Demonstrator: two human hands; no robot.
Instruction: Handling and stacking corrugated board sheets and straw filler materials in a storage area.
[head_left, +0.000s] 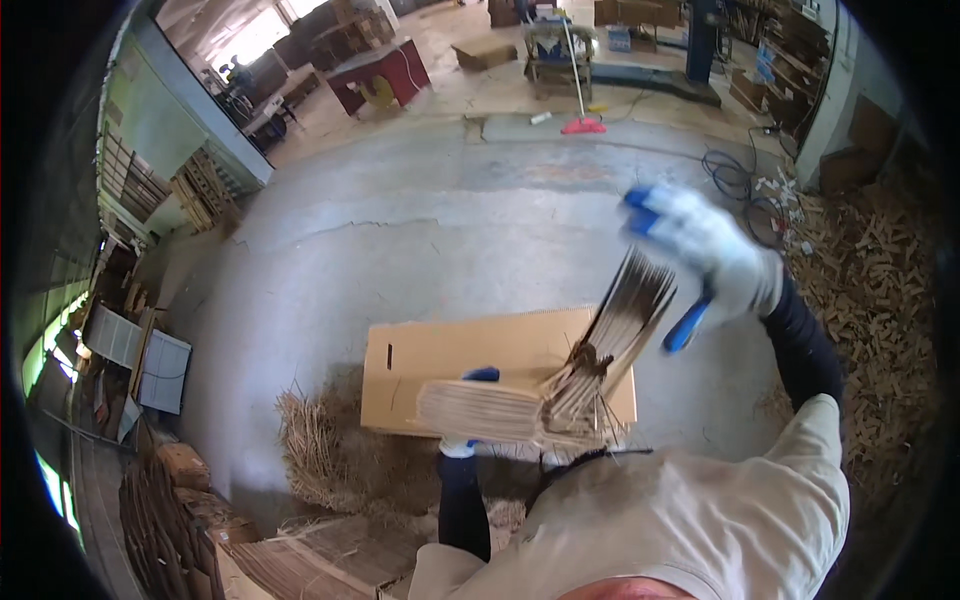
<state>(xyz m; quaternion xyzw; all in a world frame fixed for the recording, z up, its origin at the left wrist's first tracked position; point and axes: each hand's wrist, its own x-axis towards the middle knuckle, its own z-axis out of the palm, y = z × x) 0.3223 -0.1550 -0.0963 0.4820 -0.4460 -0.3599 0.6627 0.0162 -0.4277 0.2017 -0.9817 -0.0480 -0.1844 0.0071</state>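
My left hand [466,420], in a white glove with blue fingertips, grips a thick bundle of thin wooden strips [480,411] held flat in front of my chest. The bundle's far ends [625,310] fan upward to the right. My right hand [705,255], gloved the same way and blurred, is raised at the top of the fanned strips, fingers spread and touching their tips. A flat brown cardboard sheet [440,350] lies on the concrete floor just beyond the bundle.
A heap of straw-like fibre [325,450] lies left of the cardboard. Wood offcuts [880,300] cover the floor at right. Stacked boards [260,560] sit at lower left. A red broom [580,120], a red table [385,75] and shelving stand far back.
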